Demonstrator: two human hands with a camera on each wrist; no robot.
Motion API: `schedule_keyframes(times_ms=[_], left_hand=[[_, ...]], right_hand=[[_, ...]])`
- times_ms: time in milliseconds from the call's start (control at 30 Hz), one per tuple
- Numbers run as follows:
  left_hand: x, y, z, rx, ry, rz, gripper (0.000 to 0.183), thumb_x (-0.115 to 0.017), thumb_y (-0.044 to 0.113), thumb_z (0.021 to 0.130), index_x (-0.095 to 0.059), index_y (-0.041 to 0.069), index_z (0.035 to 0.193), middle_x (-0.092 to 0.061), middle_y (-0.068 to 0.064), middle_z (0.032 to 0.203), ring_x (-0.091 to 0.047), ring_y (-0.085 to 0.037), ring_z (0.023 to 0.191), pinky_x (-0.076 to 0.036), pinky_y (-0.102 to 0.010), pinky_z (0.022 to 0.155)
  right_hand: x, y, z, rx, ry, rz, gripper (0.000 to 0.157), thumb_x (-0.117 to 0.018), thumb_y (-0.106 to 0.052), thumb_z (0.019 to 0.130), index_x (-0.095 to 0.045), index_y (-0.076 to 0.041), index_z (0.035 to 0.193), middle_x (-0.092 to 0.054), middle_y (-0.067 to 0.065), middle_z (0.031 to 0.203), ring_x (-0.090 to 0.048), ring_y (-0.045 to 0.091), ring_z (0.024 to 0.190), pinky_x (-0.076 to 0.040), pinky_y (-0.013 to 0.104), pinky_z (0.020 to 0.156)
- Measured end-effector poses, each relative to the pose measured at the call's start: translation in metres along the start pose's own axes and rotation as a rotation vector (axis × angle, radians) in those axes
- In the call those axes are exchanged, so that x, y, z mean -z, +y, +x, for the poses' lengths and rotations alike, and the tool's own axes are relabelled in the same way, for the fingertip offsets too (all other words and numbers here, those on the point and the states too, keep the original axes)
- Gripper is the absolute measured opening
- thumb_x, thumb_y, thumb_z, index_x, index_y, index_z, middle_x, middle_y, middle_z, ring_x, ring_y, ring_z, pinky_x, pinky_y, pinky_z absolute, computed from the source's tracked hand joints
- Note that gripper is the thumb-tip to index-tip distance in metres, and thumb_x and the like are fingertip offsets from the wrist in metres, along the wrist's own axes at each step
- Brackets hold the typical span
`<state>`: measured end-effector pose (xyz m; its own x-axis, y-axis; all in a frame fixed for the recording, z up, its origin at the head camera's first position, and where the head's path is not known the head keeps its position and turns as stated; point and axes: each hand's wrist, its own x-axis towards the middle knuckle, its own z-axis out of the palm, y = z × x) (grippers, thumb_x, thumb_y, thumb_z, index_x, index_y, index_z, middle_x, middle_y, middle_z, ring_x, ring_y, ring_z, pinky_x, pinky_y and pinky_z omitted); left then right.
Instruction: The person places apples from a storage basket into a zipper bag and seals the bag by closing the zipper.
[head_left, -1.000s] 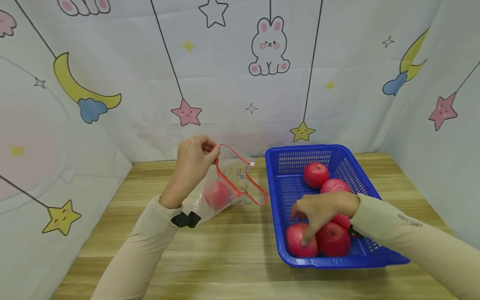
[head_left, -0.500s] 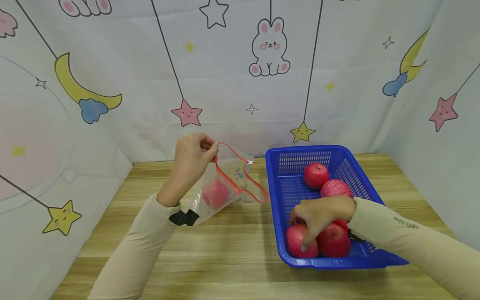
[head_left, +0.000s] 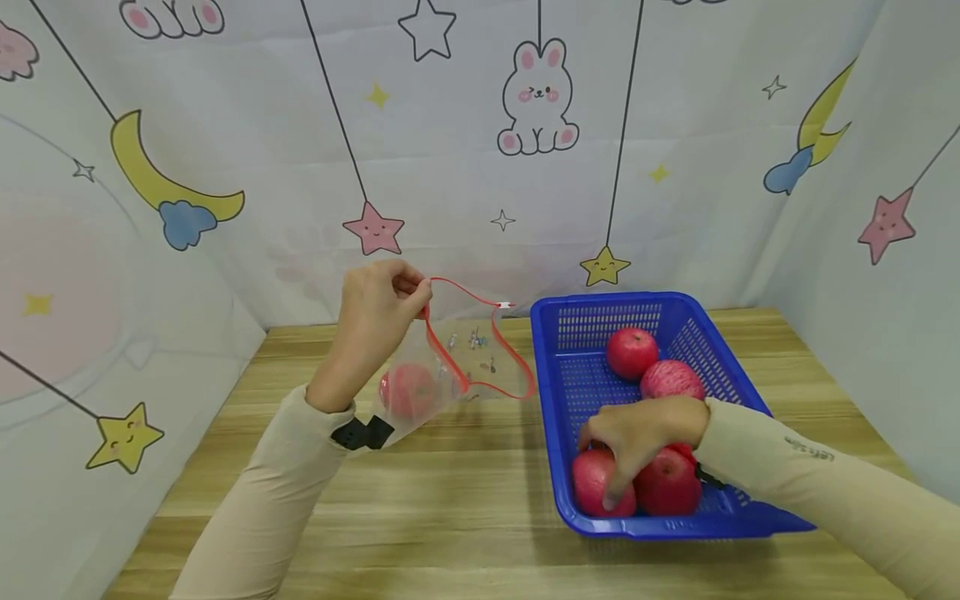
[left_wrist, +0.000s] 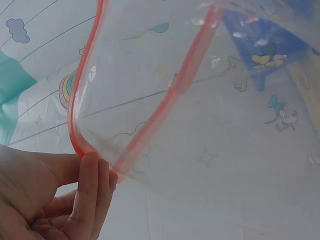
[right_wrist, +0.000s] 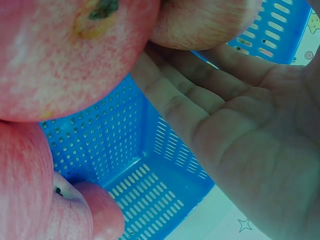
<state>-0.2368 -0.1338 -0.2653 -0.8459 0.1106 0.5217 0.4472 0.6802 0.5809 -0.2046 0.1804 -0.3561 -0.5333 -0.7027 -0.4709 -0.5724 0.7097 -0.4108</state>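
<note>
Backed by a white cartoon-printed cloth (head_left: 450, 158), set over a wood-grain table (head_left: 450, 525). Pinches a clear bag (head_left: 477, 358) by its red rim (head_left: 448, 361) with the left hand (head_left: 377, 307). Inside, just below the pinch, holds a bagged apple (head_left: 411, 389), only hazily visible. Well to the right, grips a near apple (head_left: 594, 479) with the right hand (head_left: 641, 433), fingertips hidden behind fruit. Around that grip, encircled by a blue basket (head_left: 549, 417), also containing a dark-red apple (head_left: 667, 485) just to the right, a half-hidden apple (head_left: 684, 451) under the hand and, farther off, a plain apple (head_left: 632, 352) and a striped apple (head_left: 672, 380).
</note>
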Motion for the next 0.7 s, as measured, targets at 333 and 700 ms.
schedule_keyframes(times_ms=[333, 700], left_hand=[[0.0014, 0.0007, 0.0020, -0.014, -0.004, 0.009, 0.010, -0.065, 0.004, 0.092, -0.071, -0.002, 0.086, -0.071, -0.009, 0.072, -0.069, -0.017, 0.059, -0.056, -0.032, 0.060], [0.0011, -0.0001, 0.0033, -0.022, -0.009, 0.001, 0.010, -0.066, 0.004, 0.091, -0.072, -0.001, 0.085, -0.070, -0.009, 0.072, -0.068, -0.016, 0.059, -0.054, -0.029, 0.058]], right_hand=[[-0.0057, -0.0022, 0.0004, -0.022, 0.020, -0.088, 0.067, -0.088, -0.050, 0.064, -0.067, -0.013, 0.116, -0.064, -0.009, 0.097, -0.059, 0.010, 0.095, -0.052, 0.041, 0.081], [-0.0090, -0.0013, 0.0033, 0.004, 0.032, -0.067, 0.061, -0.089, -0.046, 0.062, -0.067, -0.014, 0.110, -0.063, -0.013, 0.089, -0.058, 0.005, 0.085, -0.050, 0.029, 0.075]])
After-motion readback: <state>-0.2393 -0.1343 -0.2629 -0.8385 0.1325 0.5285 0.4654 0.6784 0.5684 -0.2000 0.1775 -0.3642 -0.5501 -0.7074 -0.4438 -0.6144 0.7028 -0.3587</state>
